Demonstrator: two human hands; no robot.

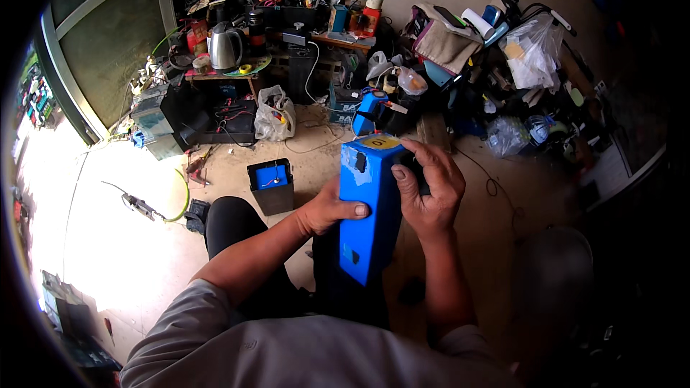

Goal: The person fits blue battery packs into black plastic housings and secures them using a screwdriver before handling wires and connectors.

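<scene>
A tall blue-wrapped battery pack [374,223] is held upright in front of me, slightly tilted, with a yellow label [381,142] on its top end. Dark pads and pale scuffed patches mark its front face. My left hand [332,208] is closed around its left side, the thumb lying across the front. At the upper right edge, my right hand [435,190] has its index fingertip by the top end and its thumb against the side, fingers curled around that edge. A dark spot between these fingers is too shadowed to make out.
A black case with a blue inside [272,185] stands open on the floor beyond my left knee. Farther back are a steel kettle [226,47], another blue pack [368,111] and plastic bags [275,112]. Pliers [197,165] and cables lie on the floor to the left.
</scene>
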